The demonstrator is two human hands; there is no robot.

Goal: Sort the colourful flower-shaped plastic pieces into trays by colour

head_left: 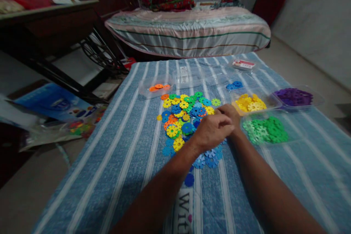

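A mixed pile of notched plastic discs (188, 128), in yellow, blue, green and orange, lies in the middle of the cloth-covered table. Over the pile's right side is my left hand (212, 130), its fingers curled and pressed together towards the right. My right hand (229, 114) is right beside it, bent inwards, with its fingertips partly hidden behind the left. Whatever either hand holds cannot be made out. Close by on the right are a clear tub of yellow discs (251, 103) and a tub of green discs (265, 129).
Purple discs (294, 97) fill a tub at the far right. Blue discs (234, 85) and orange discs (159, 87) sit in clear tubs behind the pile. A lidded box (243, 64) stands at the back edge. Beyond is a bed (189, 33); a sewing-machine table (49, 11) is at left.
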